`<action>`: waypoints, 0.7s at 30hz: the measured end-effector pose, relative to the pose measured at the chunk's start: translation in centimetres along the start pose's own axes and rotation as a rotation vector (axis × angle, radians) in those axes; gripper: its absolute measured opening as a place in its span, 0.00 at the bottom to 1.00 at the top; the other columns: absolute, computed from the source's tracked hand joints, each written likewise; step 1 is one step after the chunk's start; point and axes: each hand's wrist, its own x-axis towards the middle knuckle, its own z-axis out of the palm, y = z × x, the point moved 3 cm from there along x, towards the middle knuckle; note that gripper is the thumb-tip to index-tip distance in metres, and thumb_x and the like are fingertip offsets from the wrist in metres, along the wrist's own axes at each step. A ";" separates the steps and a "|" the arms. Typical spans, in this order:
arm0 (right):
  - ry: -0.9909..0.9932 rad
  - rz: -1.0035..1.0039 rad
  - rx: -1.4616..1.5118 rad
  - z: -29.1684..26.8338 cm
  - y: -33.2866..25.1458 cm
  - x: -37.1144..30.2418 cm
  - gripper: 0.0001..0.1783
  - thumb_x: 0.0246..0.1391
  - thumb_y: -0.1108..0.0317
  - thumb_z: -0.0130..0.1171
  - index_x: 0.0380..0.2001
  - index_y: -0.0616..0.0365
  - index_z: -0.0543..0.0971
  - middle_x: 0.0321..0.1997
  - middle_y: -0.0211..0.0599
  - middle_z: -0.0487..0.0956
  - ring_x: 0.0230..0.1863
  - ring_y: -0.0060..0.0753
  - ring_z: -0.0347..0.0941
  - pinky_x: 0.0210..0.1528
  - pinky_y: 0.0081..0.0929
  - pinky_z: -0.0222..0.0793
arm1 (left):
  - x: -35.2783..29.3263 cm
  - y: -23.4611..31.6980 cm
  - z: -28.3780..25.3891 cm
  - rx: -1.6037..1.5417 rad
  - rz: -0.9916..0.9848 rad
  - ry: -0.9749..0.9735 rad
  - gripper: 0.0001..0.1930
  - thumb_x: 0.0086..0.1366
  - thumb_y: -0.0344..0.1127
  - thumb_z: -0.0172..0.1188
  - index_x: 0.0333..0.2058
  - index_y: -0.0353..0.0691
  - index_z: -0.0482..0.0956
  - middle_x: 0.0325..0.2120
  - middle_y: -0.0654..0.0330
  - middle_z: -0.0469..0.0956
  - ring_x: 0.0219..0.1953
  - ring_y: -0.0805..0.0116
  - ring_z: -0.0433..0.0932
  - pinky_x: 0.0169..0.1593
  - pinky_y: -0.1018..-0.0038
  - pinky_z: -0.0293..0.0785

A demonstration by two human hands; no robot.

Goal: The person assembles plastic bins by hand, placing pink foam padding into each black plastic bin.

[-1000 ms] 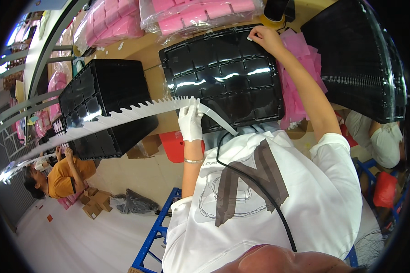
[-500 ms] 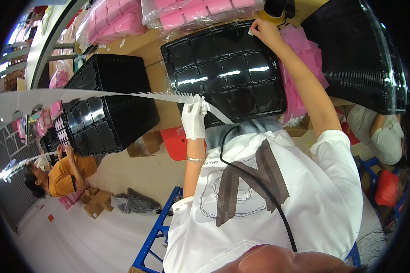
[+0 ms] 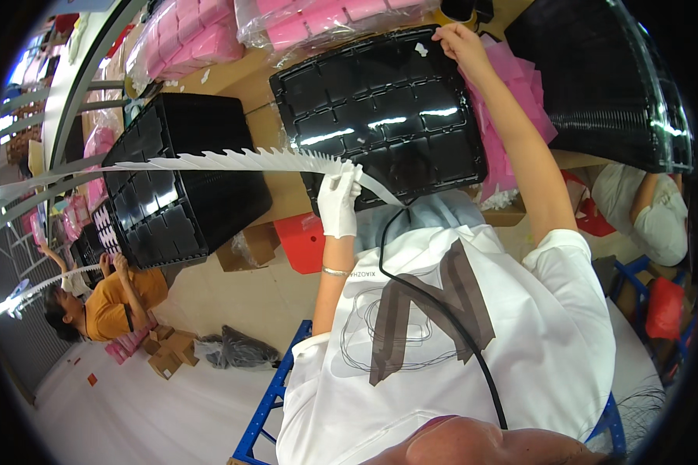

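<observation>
In front of me lies a black plastic tray (image 3: 364,116) with rows of shallow compartments. My left hand (image 3: 339,200), in a white glove, is closed on a long white strip (image 3: 233,160) above the tray's near left part. The strip has tooth-like pieces along its upper edge; it runs far off to the left, and its short end hangs toward my body. My right hand (image 3: 459,48) is bare and at the tray's far right corner, fingers loosely bent and apart. A small white piece (image 3: 421,49) lies on the tray just left of those fingers, not touching them.
Pink sheets (image 3: 516,108) lie right of the tray, beside a tall black tray stack (image 3: 597,85). Another stack (image 3: 209,163) stands left. Bagged pink packs (image 3: 326,19) line the back. A person in orange (image 3: 120,298) works far left; a black cable (image 3: 457,329) crosses my shirt.
My right hand has let go of the small white piece, which now lies on the tray, and has shifted slightly right. My left hand has moved slightly right with the strip.
</observation>
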 end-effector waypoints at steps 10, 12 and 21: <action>0.042 -0.173 -1.270 2.8 0.0 0.3 0.16 0.48 0.54 0.68 0.29 0.55 0.81 0.29 0.41 0.81 0.34 0.43 0.79 0.38 0.39 0.73 | -0.1 -0.3 -0.2 -0.040 -0.007 -0.043 0.08 0.65 0.32 0.62 0.38 0.34 0.77 0.32 0.58 0.81 0.26 0.80 0.72 0.31 0.84 0.67; 0.022 -0.083 -1.340 3.0 -0.2 0.8 0.15 0.48 0.55 0.67 0.29 0.55 0.81 0.31 0.43 0.82 0.37 0.46 0.80 0.39 0.42 0.74 | 0.0 -0.4 -0.4 -0.029 -0.011 -0.033 0.08 0.65 0.32 0.62 0.38 0.34 0.77 0.31 0.58 0.81 0.26 0.80 0.72 0.31 0.85 0.67; -0.090 0.320 -0.303 2.7 -0.5 4.7 0.11 0.49 0.64 0.65 0.24 0.59 0.76 0.24 0.29 0.76 0.23 0.24 0.69 0.28 0.25 0.68 | 0.3 0.2 -0.4 -0.006 -0.011 -0.042 0.07 0.65 0.32 0.62 0.37 0.36 0.77 0.30 0.60 0.80 0.26 0.81 0.72 0.31 0.85 0.66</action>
